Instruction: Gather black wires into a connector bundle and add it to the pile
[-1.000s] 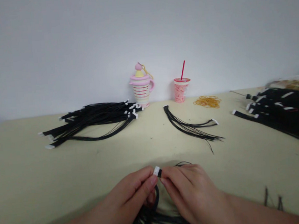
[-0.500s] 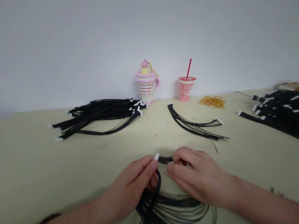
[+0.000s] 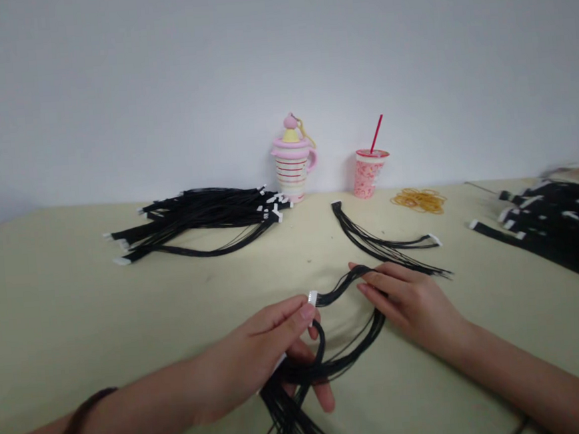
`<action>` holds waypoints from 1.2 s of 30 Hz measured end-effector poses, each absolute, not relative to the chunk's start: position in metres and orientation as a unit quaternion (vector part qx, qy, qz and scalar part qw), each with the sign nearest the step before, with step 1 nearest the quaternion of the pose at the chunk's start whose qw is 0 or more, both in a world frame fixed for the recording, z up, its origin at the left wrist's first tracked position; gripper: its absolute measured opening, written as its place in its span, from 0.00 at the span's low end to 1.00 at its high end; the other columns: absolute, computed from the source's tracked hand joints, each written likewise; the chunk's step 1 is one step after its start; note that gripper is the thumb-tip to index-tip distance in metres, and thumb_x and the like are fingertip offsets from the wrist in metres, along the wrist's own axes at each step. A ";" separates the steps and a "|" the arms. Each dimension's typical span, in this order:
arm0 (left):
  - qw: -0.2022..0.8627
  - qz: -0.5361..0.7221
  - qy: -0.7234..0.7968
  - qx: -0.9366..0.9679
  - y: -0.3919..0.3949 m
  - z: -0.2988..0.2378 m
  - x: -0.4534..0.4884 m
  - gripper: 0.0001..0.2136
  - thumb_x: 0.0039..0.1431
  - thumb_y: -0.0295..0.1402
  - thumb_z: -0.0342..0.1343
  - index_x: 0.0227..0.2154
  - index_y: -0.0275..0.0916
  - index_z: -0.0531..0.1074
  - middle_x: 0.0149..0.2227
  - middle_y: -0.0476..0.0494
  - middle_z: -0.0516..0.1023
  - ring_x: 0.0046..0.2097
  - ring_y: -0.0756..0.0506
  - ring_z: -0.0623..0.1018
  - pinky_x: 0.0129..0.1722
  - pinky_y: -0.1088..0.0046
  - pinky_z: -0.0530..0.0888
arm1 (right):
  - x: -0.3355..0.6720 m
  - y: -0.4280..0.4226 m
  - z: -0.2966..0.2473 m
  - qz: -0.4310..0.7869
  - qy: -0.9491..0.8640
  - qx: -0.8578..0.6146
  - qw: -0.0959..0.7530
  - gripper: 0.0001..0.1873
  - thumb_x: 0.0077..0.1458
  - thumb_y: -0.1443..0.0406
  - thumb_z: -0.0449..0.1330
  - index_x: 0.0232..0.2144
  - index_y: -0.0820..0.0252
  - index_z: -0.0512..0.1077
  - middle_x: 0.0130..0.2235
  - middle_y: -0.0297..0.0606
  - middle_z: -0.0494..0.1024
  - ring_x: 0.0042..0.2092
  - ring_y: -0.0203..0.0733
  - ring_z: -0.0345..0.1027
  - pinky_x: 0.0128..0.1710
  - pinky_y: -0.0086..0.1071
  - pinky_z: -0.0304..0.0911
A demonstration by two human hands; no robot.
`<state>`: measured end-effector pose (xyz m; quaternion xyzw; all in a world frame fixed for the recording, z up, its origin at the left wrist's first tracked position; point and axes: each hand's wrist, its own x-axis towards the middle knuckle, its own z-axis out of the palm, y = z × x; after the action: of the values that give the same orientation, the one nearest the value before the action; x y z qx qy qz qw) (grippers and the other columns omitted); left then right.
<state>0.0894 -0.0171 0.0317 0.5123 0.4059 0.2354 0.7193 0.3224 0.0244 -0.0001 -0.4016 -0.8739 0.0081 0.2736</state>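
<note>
Between thumb and finger, my left hand (image 3: 273, 335) pinches a white connector (image 3: 313, 299) at the end of a black wire harness (image 3: 349, 358). More black wires run through the same palm and hang down toward the front edge of the picture. My right hand (image 3: 408, 294) is closed around the strand of wires that leaves the connector, some way to its right. From there the wires curve back in a loop to my left hand. Part of the bundle is hidden behind the left fingers.
A pile of black harnesses (image 3: 204, 217) lies back left, another pile (image 3: 565, 222) at right. A loose harness (image 3: 371, 240) lies beyond my right hand. By the wall stand a pink striped cup (image 3: 292, 170) and a cup with straw (image 3: 368, 174), near yellow rubber bands (image 3: 419, 201).
My right hand has moved right and away from my left, drawing the wires out into a wide loop. My left fingers have spread lower down while keeping the connector pinched. The view has shifted slightly.
</note>
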 end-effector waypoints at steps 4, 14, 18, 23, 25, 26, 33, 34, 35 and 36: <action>0.784 0.190 0.383 0.450 -0.019 0.037 0.089 0.20 0.60 0.51 0.38 0.30 0.39 0.62 0.18 0.48 0.71 0.20 0.51 0.61 0.19 0.80 0.52 | 0.323 0.026 -0.004 -0.058 -0.868 -0.394 0.296 0.11 0.60 0.67 0.50 0.37 0.64 0.72 0.32 0.41 0.70 0.33 0.38 0.65 0.34 0.31 0.62; 0.799 0.301 0.384 0.351 -0.021 0.022 0.090 0.18 0.58 0.51 0.45 0.31 0.39 0.63 0.23 0.50 0.69 0.24 0.51 0.64 0.25 0.79 0.58 | 0.305 -0.016 0.024 -0.038 -0.854 -0.291 0.430 0.13 0.49 0.74 0.56 0.38 0.61 0.70 0.28 0.37 0.65 0.29 0.37 0.61 0.27 0.30 0.60; 0.786 0.352 0.377 0.341 -0.024 0.019 0.091 0.16 0.58 0.48 0.48 0.29 0.39 0.63 0.25 0.51 0.67 0.27 0.50 0.66 0.27 0.77 0.62 | 0.277 -0.041 0.039 0.215 -0.872 -0.326 0.295 0.08 0.52 0.75 0.51 0.26 0.61 0.67 0.22 0.32 0.67 0.24 0.31 0.60 0.22 0.23 0.55; 0.747 0.389 0.401 0.362 -0.028 0.020 0.095 0.13 0.56 0.44 0.53 0.27 0.38 0.64 0.26 0.54 0.64 0.27 0.52 0.64 0.26 0.80 0.63 | 0.264 -0.040 0.031 0.341 -0.840 -0.312 0.284 0.09 0.55 0.71 0.53 0.23 0.63 0.66 0.21 0.30 0.65 0.22 0.28 0.57 0.21 0.21 0.51; 0.738 0.383 0.409 0.376 -0.029 0.022 0.096 0.13 0.56 0.44 0.53 0.26 0.38 0.65 0.26 0.53 0.65 0.27 0.52 0.64 0.26 0.80 0.63 | 0.265 -0.039 0.027 0.357 -0.836 -0.298 0.290 0.10 0.53 0.72 0.53 0.20 0.64 0.65 0.20 0.29 0.63 0.22 0.27 0.55 0.20 0.20 0.50; 0.733 0.383 0.413 0.382 -0.029 0.022 0.097 0.13 0.56 0.44 0.53 0.26 0.38 0.65 0.26 0.53 0.65 0.28 0.52 0.65 0.25 0.81 0.63 | 0.265 -0.039 0.025 0.360 -0.837 -0.293 0.290 0.12 0.53 0.72 0.53 0.19 0.64 0.64 0.19 0.29 0.61 0.21 0.27 0.54 0.19 0.20 0.49; 0.701 0.364 0.444 0.422 -0.031 0.018 0.095 0.14 0.55 0.46 0.53 0.27 0.39 0.67 0.26 0.52 0.66 0.28 0.51 0.64 0.27 0.80 0.64 | 0.270 -0.046 0.013 0.203 -0.886 -0.284 0.304 0.12 0.57 0.69 0.50 0.25 0.63 0.69 0.22 0.33 0.69 0.21 0.30 0.61 0.20 0.21 0.56; 0.696 0.362 0.449 0.429 -0.031 0.018 0.094 0.14 0.56 0.46 0.53 0.27 0.38 0.68 0.25 0.53 0.66 0.28 0.51 0.64 0.27 0.80 0.64 | 0.271 -0.047 0.013 0.163 -0.897 -0.283 0.298 0.11 0.58 0.69 0.49 0.27 0.63 0.69 0.23 0.34 0.71 0.23 0.32 0.63 0.22 0.22 0.58; 0.691 0.359 0.452 0.436 -0.031 0.017 0.093 0.14 0.56 0.45 0.53 0.27 0.38 0.68 0.25 0.53 0.66 0.29 0.51 0.64 0.27 0.81 0.63 | 0.272 -0.047 0.013 0.129 -0.907 -0.282 0.286 0.11 0.59 0.69 0.48 0.29 0.63 0.70 0.24 0.35 0.72 0.24 0.33 0.65 0.24 0.23 0.61; 0.686 0.358 0.454 0.441 -0.031 0.016 0.093 0.14 0.57 0.45 0.52 0.27 0.38 0.68 0.25 0.53 0.66 0.29 0.52 0.64 0.27 0.81 0.63 | 0.273 -0.047 0.015 0.105 -0.914 -0.286 0.269 0.11 0.59 0.69 0.48 0.30 0.62 0.70 0.25 0.36 0.73 0.26 0.35 0.67 0.26 0.25 0.63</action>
<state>0.0927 -0.0308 0.0162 0.4410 0.4540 0.3581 0.6864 0.2734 -0.0475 0.0150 -0.2856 -0.9138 0.1051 0.2690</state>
